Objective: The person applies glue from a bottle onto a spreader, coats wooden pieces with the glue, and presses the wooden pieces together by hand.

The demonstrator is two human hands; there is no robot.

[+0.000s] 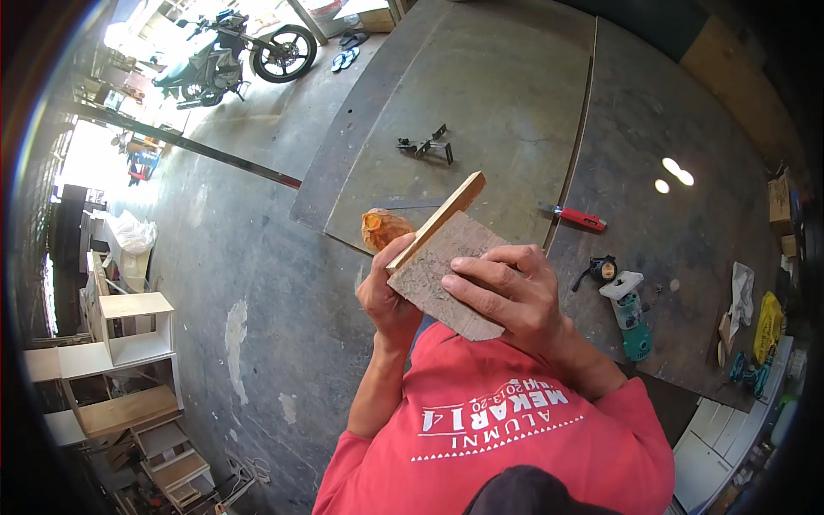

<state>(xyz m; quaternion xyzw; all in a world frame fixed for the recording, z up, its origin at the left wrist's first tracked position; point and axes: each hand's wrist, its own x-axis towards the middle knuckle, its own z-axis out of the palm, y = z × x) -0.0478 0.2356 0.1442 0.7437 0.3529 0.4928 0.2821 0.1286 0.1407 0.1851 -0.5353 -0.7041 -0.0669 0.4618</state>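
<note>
In the head view, my left hand (388, 296) is closed around the lower end of a narrow wooden strip (455, 199). Against the strip's side lies a rough, speckled grey-brown square piece (429, 279) with a ragged lower edge; whether it is worn sandpaper or thin board I cannot tell. My right hand (519, 292) grips that piece, its fingers across the upper face and its thumb hidden. Just beyond my left hand, an orange-brown rounded object (384, 229) sits at the table edge. A thin flat grey strip (416, 204) lies behind the wood.
On the metal-topped table (498, 86) are a black folding bracket (427, 146), a red cutter knife (584, 218), a small black round device (605, 269) and a teal power tool (633, 322). White shelving (137, 326) stands at left, and a motorcycle (227, 64) is parked farther back.
</note>
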